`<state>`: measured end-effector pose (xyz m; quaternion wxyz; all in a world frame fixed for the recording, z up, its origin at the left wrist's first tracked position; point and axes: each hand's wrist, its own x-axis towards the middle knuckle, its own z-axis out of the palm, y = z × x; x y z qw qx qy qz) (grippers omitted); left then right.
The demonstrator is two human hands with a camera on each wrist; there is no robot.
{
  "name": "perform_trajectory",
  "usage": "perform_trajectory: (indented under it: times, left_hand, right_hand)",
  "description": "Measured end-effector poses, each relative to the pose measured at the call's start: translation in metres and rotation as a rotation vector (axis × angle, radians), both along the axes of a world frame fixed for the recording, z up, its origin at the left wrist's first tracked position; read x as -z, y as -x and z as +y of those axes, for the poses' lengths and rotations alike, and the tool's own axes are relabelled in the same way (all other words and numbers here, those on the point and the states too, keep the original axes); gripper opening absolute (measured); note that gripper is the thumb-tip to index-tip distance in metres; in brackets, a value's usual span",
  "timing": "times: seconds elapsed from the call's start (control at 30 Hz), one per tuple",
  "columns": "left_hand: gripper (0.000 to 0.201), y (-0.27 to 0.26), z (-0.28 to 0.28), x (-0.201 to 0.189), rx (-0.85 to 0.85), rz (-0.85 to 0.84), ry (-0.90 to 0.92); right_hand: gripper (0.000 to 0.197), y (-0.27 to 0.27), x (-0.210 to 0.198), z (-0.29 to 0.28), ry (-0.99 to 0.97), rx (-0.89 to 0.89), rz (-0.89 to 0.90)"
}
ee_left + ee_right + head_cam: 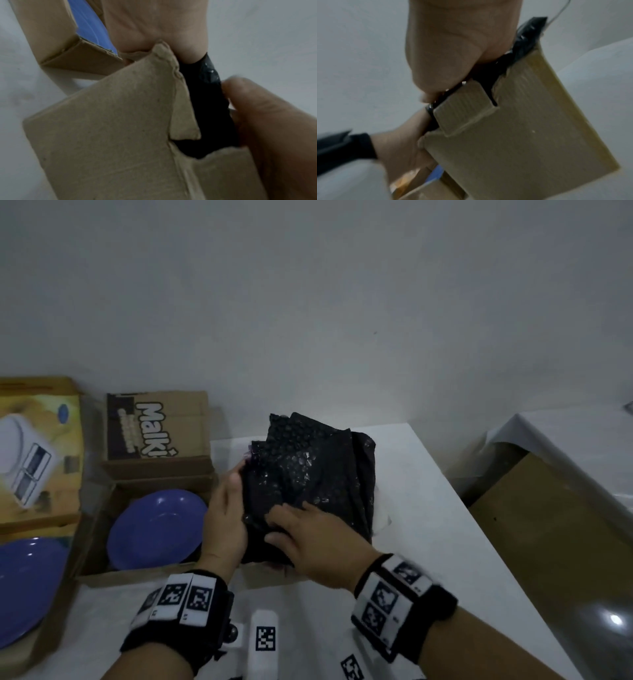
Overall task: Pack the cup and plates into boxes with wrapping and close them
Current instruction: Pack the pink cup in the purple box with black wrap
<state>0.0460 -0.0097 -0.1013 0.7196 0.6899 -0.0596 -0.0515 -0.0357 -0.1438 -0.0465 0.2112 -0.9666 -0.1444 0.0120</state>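
Bubble wrap [308,474], black and glossy, is bulging out of the top of a small cardboard box [111,135] that is sitting on the white surface [428,542] in the middle of the scene. What the wrap is covering cannot be told. The left hand [224,518] is lying against the left side of the bundle with its fingers straight, pressing on the wrap. The right hand [308,539] is resting on the near top of the bundle, fingers spread flat on the black plastic; neither hand is curling round anything in the head view. In the wrist views a short cardboard flap [464,106] is standing beside the wrap at the box's rim, and the wrap is showing between flap and palm.

Just left of this box, an open cardboard box [102,529] is holding a blue plate [157,529]; its far flap, printed with white letters, is standing upright. Farther left, a second blue plate [27,587] is lying at the near left edge, with a yellow carton [41,412] picturing a kitchen scale behind it. Both wrists are wearing black bands with printed markers.
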Motion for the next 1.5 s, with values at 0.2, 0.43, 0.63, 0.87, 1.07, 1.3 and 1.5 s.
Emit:
perform_trajectory:
  times: [0.2, 0.43, 0.63, 0.87, 1.07, 1.3, 1.5]
  left_hand:
    - [0.031, -0.004, 0.001, 0.005, -0.027, -0.07, -0.078]
    - [0.051, -0.002, -0.002, 0.0, 0.013, 0.022, -0.03]
    - [0.036, -0.001, -0.002, 0.001, -0.024, -0.042, -0.147]
    - [0.046, -0.001, 0.0, -0.004, -0.033, -0.134, -0.336]
    - [0.051, 0.002, -0.002, -0.014, -0.131, -0.52, -0.977]
    - [0.083, 0.026, -0.065, -0.038, 0.38, -0.282, -1.153]
    - [0.098, 0.008, -0.077, -0.039, 0.522, -0.031, -1.205]
  right_hand:
    - [0.076, -0.03, -0.004, -0.025, 0.222, 0.382, -0.067]
    - [0.1, -0.038, 0.025, -0.016, 0.47, 0.136, 0.261]
    - [0.104, -0.052, 0.031, -0.008, 0.415, 0.124, 0.208]
    - [0.097, -0.052, 0.009, -0.011, 0.212, 0.135, 0.322]
    - [0.033, -0.036, -0.038, -0.059, -0.105, 0.533, -0.103]
    - [0.047, -0.014, -0.005, -0.096, -0.461, 0.881, 0.418]
    - [0.022, -0.012, -0.007, -0.104, -0.633, 0.898, 0.364]
